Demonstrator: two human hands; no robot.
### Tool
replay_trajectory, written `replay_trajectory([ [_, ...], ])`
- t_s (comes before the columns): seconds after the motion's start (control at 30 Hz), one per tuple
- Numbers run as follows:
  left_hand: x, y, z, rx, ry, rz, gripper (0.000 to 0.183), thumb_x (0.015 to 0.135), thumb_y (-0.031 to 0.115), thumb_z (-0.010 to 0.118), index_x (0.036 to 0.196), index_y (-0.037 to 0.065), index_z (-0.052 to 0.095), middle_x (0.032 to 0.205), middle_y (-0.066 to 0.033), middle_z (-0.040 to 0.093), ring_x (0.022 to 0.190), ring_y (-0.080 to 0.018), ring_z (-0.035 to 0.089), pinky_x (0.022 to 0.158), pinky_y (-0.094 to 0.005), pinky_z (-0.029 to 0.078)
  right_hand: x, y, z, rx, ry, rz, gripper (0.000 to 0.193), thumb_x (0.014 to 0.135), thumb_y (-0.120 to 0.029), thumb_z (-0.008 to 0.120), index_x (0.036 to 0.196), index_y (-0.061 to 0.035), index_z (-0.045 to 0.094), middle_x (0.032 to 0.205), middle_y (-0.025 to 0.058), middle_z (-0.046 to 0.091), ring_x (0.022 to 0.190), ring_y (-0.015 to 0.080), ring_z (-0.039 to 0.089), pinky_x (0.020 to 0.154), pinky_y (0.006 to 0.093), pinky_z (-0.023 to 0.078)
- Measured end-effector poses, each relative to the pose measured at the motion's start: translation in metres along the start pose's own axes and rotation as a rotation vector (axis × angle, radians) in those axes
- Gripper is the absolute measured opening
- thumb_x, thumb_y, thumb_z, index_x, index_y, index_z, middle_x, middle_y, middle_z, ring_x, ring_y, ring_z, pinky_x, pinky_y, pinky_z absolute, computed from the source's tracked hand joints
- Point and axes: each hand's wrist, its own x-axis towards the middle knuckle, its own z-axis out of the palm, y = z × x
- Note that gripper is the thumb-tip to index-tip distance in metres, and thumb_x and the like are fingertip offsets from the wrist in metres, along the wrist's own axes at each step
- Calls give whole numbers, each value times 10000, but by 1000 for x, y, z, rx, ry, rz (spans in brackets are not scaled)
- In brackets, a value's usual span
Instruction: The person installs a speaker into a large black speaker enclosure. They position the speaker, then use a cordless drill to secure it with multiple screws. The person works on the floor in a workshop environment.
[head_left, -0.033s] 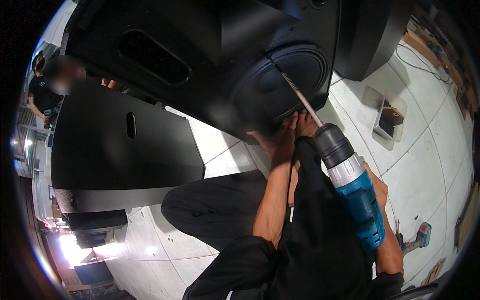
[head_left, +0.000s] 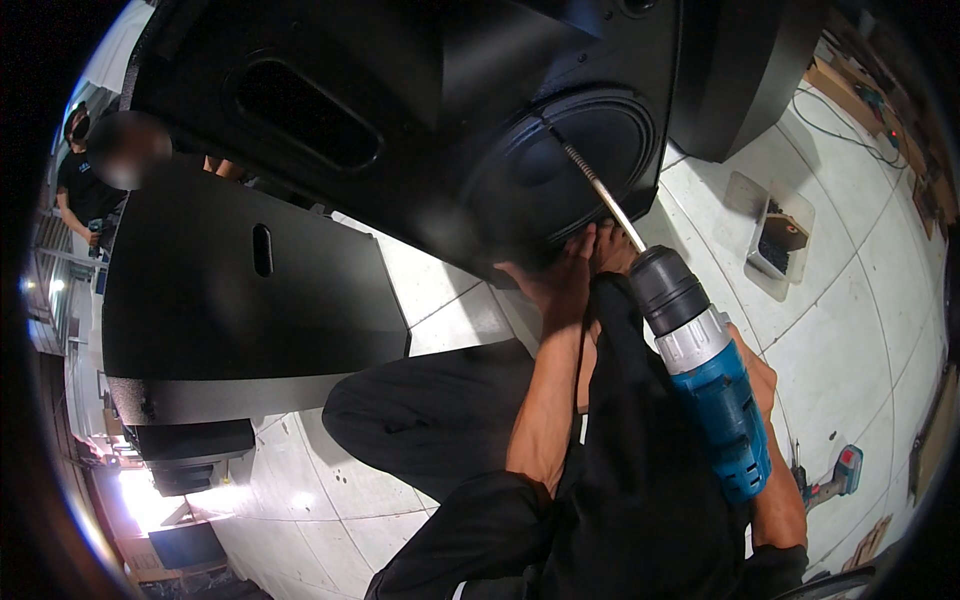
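My right hand (head_left: 752,365) is wrapped round the handle of a blue power drill (head_left: 722,400), whose body hides most of the fingers. From its black chuck a long metal driver bit (head_left: 605,190) runs up to the rim of a round speaker cone (head_left: 560,165). That cone sits in a large black speaker cabinet (head_left: 420,190), which lies tilted before me. My left hand (head_left: 560,280) rests with thumb and fingers apart against the cabinet's near lower edge. Beside its fingertips shows a bare foot (head_left: 613,250).
Another black cabinet (head_left: 250,300) with a slot stands at left, a further one (head_left: 745,70) at upper right. On the tiled floor are a clear plastic tub (head_left: 775,245) of small dark parts and a second power tool (head_left: 840,475). A person (head_left: 90,185) stands at far left.
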Motion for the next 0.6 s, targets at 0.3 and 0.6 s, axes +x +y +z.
replay_trajectory([
  [0.3, 7, 2, 2, 0, -6, 0, 1273, 627, 810, 649, 1522, 121, 61, 1550, -218, 55, 1435, -415, 97, 1192, -521, 154, 8, 3, 5, 92, 23, -5, 541, 826, -50, 693, 1332, 9, 512, 1121, 226, 656, 962, 310, 688, 842, 383, 544],
  [0.6, 6, 4, 3, 13, -8, 4, 1279, 625, 810, 652, 1521, 118, 57, 1549, -220, 56, 1434, -418, 101, 1192, -519, 156, 5, 7, 7, 187, -2, 53, 549, 836, -47, 686, 1351, -5, 501, 1148, 218, 649, 984, 310, 680, 863, 386, 538],
])
